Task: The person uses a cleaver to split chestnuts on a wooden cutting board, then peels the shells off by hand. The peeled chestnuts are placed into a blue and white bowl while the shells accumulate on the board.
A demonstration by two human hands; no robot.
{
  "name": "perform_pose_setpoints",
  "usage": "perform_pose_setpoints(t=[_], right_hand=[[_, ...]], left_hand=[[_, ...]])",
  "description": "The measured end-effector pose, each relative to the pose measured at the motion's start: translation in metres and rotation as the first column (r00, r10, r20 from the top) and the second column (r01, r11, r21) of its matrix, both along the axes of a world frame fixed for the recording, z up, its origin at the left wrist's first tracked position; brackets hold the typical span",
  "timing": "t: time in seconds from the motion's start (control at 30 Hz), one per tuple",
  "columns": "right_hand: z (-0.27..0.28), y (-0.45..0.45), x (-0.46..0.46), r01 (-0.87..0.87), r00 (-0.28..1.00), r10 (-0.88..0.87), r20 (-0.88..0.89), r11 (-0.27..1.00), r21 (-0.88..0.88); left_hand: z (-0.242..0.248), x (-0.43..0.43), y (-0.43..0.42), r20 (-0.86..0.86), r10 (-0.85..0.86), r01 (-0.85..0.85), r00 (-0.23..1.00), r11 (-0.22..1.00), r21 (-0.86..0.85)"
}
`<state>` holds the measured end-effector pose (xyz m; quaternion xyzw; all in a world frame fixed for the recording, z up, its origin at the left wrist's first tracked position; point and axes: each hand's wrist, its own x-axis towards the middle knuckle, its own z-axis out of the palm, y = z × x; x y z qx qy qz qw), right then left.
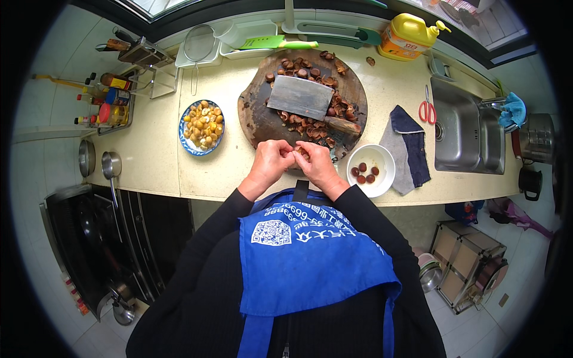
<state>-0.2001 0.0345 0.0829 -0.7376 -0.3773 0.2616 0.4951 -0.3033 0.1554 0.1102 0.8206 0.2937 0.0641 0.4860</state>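
My left hand (271, 162) and my right hand (317, 164) meet over the near edge of a round wooden chopping board (259, 121). Between their fingertips is a chestnut (302, 153), partly hidden by the fingers. A cleaver (300, 97) lies flat on the board, its wooden handle pointing to the right. Whole brown chestnuts (302, 73) lie behind the blade, and broken shells (315, 129) are scattered around it. At the left, a blue-and-white dish (181, 134) holds many peeled yellow chestnuts (203, 124). Several brown chestnuts (370, 178) sit in a white bowl (390, 172) at the right.
A folded cloth (409, 152), red-handled scissors (427, 111) and a steel sink (456, 129) are at the right. Behind the board stand a yellow pump jug (405, 38) and white trays with a green knife (268, 42). Seasoning bottles (109, 96) and a small saucepan (111, 165) are at the left.
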Motion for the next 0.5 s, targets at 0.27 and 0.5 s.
perform_pose_setpoints(t=[0.27, 0.5], right_hand=[[0.002, 0.001, 0.002, -0.023, 1.0, 0.022, 0.016, 0.999, 0.04], [0.002, 0.002, 0.0, -0.006, 1.0, 0.006, 0.006, 1.0, 0.015]], left_hand=[[0.009, 0.002, 0.003, -0.06, 0.037, -0.053, 0.998, 0.957, -0.284], [0.013, 0.002, 0.006, -0.085, 0.025, -0.054, 0.996, 0.933, -0.357]])
